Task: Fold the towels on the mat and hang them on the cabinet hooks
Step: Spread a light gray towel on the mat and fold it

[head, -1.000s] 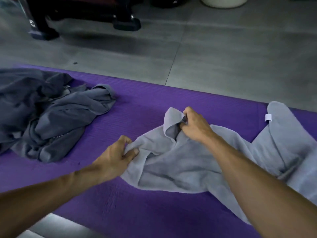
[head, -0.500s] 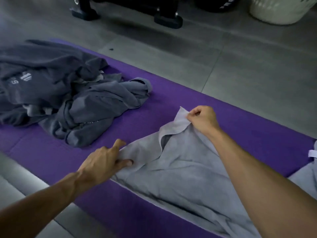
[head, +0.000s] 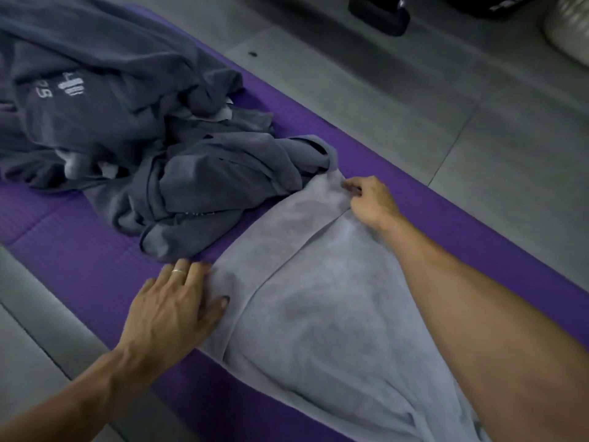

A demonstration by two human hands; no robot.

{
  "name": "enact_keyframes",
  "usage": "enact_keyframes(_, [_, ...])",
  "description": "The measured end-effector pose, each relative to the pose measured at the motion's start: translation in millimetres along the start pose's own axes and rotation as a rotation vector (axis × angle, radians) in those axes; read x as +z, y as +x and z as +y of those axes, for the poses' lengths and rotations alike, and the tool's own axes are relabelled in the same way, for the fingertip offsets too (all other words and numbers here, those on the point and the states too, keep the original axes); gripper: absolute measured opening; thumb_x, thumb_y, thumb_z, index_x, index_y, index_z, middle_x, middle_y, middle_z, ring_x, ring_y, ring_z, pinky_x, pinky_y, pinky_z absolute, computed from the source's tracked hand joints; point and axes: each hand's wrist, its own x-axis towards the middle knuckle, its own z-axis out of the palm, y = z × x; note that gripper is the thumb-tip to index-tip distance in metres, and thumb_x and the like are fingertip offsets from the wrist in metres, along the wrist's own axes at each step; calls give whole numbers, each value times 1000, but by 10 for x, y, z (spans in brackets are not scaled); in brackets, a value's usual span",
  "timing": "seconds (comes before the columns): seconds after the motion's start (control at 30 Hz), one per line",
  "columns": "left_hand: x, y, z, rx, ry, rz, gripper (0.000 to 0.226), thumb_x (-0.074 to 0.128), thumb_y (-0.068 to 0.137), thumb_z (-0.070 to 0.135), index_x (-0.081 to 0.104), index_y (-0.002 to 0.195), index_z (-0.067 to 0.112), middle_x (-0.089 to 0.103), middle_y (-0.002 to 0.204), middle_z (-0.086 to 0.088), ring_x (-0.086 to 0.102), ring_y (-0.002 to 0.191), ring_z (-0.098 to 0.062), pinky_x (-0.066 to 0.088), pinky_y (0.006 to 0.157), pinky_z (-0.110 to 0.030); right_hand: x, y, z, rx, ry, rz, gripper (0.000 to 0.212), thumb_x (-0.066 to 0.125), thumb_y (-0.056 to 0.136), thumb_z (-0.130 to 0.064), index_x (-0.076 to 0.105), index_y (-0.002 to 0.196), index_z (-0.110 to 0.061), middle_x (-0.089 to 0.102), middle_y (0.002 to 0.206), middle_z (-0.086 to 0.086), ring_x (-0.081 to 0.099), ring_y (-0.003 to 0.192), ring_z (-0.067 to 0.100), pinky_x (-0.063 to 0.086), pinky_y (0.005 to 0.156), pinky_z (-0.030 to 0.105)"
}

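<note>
The pale grey terry towel lies along the ribbed purple foam mat, and its near end now reaches the heap of dark grey crumpled towels, where a second ago it sat well short of them. The left hand, which was pinching the near corner, now presses that corner flat with straight fingers, its grip holding nothing. The right hand still pinches the far corner between thumb and fingertips, having drawn it out so the end lies spread. That suggests the towel is nearly laid out for its first fold; no cabinet hooks are in view.
</note>
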Motion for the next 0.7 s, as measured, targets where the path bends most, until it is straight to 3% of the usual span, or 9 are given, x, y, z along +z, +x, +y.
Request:
enact_keyframes(0.1, [78,183,299,184,-32,76,41,52,82,46,59,108,15,59,102,-6,57,87,-27,47,72,-40,-171,-313,152,-20,-76,37,48,54,89,-18,51,136,-18,52,132,12,49,124,31,41,103,47])
enact_keyframes(0.2, [205,433,848,429,-133,67,36,60,80,37,61,110,17,59,108,-4,59,96,-26,49,79,-39,-418,-807,528,1,-223,8,45,55,91,-22,51,135,-17,51,129,11,49,122,32,42,102,46])
enact_keyframes(0.27, [253,588,1330,589,-187,62,35,63,76,33,62,106,14,60,107,-7,60,94,-28,50,77,-38,-617,-1184,864,60,-270,-31,42,55,92,-22,54,133,-19,52,129,10,50,121,30,42,102,44])
enact_keyframes(0.37, [268,713,2058,777,-228,27,39,50,74,35,64,102,12,62,104,-9,61,93,-30,53,73,-38,-931,-1843,1409,217,-303,-41,42,53,94,-24,52,135,-18,54,129,9,51,121,28,41,103,42])
enact_keyframes(0.53, [385,709,2911,1100,-159,5,44,42,74,36,66,102,12,64,100,-9,62,88,-28,53,71,-38,-1351,-2822,2222,497,-418,-55,40,49,96,-21,51,135,-18,52,132,9,50,124,30,39,103,44])
enact_keyframes(0.7, [487,732,3662,1286,-39,-12,32,65,75,26,63,105,18,63,100,-2,60,92,-25,51,71,-37,-1510,-3218,2902,551,-468,-61,35,41,99,-25,53,131,-20,55,127,7,54,117,27,43,95,44])
